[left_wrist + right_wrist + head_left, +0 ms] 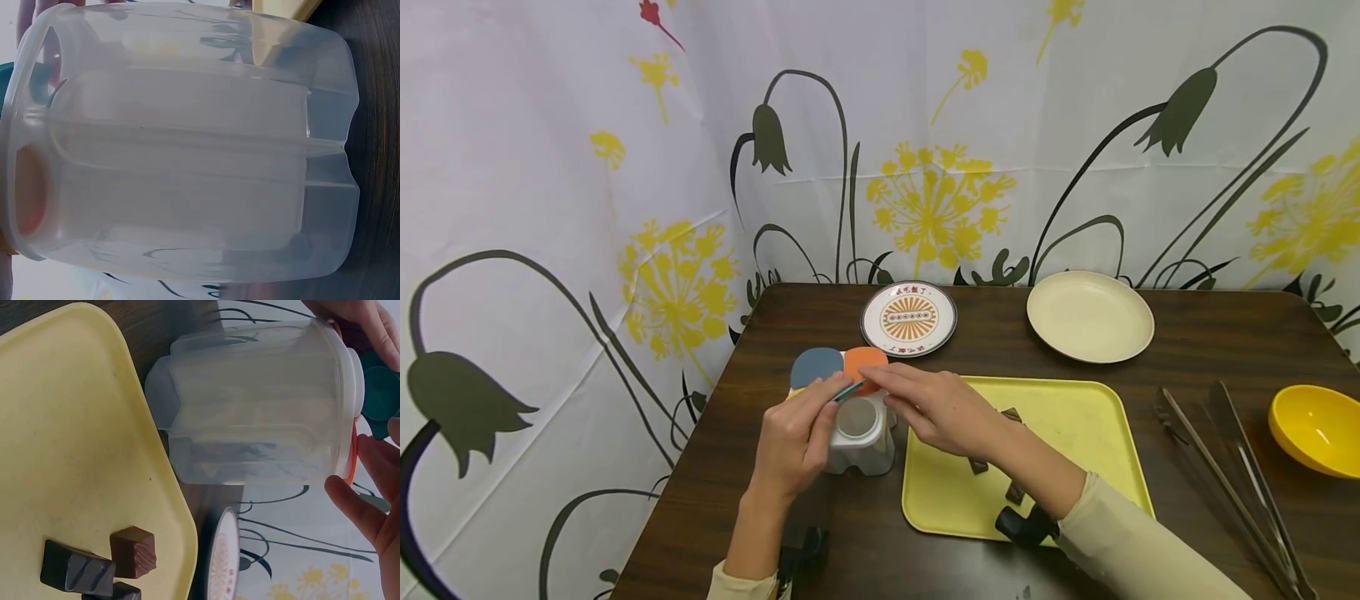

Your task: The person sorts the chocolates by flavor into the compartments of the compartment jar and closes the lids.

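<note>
A translucent plastic container (859, 457) with several compartments stands on the table left of the yellow tray. Its near compartment is uncovered, showing a round opening. Blue (816, 367) and orange (863, 360) lids cover the far compartments; a bit of yellow lid shows beside my left fingers. My left hand (796, 437) pinches a teal lid (380, 394) tilted above the opening. From the other side my right hand (942, 410) reaches over with mostly straight fingers, their tips at the teal lid and close to the orange one. The container's clear wall (187, 150) fills the left wrist view.
Several chocolate-like brown pieces (134, 551) lie on the yellow tray (1075, 433), partly under my right forearm. Behind stand a patterned plate (910, 319) and a cream plate (1090, 317). Metal tongs (1232, 492) and a yellow bowl (1318, 429) are on the right.
</note>
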Demonstrator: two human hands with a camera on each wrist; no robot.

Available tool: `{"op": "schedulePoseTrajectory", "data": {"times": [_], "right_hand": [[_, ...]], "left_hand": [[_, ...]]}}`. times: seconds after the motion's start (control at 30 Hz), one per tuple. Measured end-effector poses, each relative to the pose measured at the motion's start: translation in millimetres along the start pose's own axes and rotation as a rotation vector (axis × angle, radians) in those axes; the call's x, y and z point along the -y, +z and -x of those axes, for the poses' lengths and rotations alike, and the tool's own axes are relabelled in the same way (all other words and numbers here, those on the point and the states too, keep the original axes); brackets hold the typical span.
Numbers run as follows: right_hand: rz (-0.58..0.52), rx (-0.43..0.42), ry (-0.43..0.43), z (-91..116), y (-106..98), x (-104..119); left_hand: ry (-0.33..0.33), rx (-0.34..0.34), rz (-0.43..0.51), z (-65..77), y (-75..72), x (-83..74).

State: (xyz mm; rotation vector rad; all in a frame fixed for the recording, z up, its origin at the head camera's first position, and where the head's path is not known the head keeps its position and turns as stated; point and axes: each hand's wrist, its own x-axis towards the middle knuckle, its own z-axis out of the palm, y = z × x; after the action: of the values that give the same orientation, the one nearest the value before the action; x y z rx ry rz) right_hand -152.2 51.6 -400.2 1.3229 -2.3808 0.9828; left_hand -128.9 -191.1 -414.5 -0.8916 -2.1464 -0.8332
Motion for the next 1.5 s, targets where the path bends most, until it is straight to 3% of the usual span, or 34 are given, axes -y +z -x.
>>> {"op": "schedulePoseTrajectory", "data": {"times": [0.37,0.83,1.3,1.5], "right_hand": [[-0.037,0.003,0.032,4,1,1],[-0.087,0.076,0.096,7,-1,4],[-0.098,0.040,0.059,12,-9,5],[-0.085,0.009,0.116,24,-16,7]], "left_hand": [[-0.032,-0.026,-0.016,0.4,3.1,0.7],[-0.052,-0.027,-0.027,3.1,3.8,0.8],[-0.061,-0.048,-0.004,0.0,4.5,-0.3],[-0.067,-0.059,0.003,-0.1,5.5,-0.6]]}}
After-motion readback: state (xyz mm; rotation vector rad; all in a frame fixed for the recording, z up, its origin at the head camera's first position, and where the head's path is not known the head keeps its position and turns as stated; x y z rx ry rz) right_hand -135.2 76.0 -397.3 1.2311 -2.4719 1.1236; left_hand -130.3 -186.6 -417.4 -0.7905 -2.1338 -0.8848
